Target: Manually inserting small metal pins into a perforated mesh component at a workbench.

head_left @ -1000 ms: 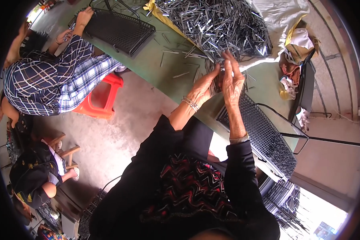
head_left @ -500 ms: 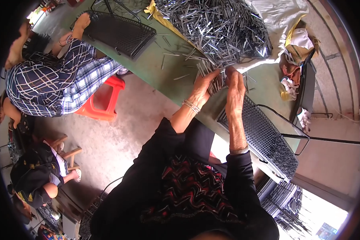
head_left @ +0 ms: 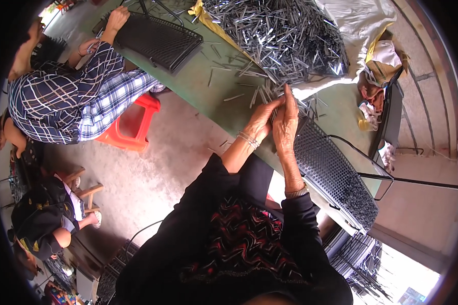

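Note:
Over the near edge of the green table my left hand (head_left: 261, 120) and my right hand (head_left: 285, 127) are brought close together. A bundle of thin grey metal strips (head_left: 274, 116) is pressed between them, mostly hidden by my fingers. My left fingers close round the bundle, while my right hand lies long and straight against its other side. Just beyond my fingertips is a big heap of the same strips (head_left: 285, 43) on a white and yellow sheet. To the right of my right hand lies a black perforated rack (head_left: 328, 160), its near end filled with dark upright pieces.
Loose strips (head_left: 234, 97) lie scattered on the green table (head_left: 201, 99). At the left, another person in a plaid shirt (head_left: 51, 104) rests a hand on a second perforated rack (head_left: 160, 43). A red stool (head_left: 132, 127) stands on the floor. A black rod (head_left: 417, 178) juts out at the right.
Both hands have come nearer to me and closer together, drawing the bundle back from the heap. My right hand has shifted left, uncovering more of the rack.

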